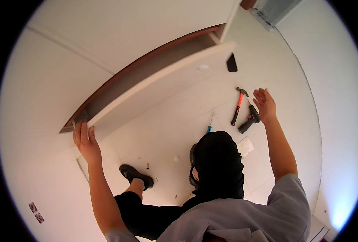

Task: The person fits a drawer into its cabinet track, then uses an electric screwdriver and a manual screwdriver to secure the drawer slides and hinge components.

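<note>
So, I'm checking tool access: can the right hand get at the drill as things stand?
Probably yes: the right hand looks empty and appears close to the drill on the floor, with nothing visible between them.

Pale floor [163, 121] | hammer [238, 105] | drill [251, 118] | blue-handled screwdriver [209, 128] | black slab [232, 63], possibly a phone

Hammer [238, 107] left of drill [251, 118] on floor [167, 137]; drawer [159, 88] farther left.
</note>
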Demonstrator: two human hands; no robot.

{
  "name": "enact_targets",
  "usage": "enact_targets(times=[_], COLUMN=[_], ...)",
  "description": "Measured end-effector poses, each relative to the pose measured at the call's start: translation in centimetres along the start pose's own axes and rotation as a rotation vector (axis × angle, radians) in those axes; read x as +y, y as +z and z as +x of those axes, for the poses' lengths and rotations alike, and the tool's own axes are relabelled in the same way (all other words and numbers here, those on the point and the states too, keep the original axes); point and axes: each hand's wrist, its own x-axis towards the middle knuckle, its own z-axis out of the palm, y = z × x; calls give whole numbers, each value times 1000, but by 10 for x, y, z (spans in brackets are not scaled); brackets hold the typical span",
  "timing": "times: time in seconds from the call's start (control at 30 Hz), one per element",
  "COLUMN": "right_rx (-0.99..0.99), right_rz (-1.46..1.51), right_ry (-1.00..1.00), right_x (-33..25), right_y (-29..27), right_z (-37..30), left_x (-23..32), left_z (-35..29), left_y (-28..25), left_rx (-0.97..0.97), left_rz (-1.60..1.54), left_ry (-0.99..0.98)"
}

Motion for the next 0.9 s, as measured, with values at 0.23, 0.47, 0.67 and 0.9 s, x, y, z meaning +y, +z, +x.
enact_targets(times=[0.23,0.47,0.67,0.9], right_rx=[117,139,191,186], right_rz=[64,52,86,68], right_ry=[113,230,293,393], right_x=[56,92,114,158], right_y=[-82,-84,-95,-99], right_z=[-25,-53,-50,-46], left_x=[97,81,69,66], left_z=[30,48,51,53], left_y=[36,65,80,86], left_rx=[-14,-42,-99,-125], left_rz=[172,418,470,535], left_ry=[445,485,442,424])
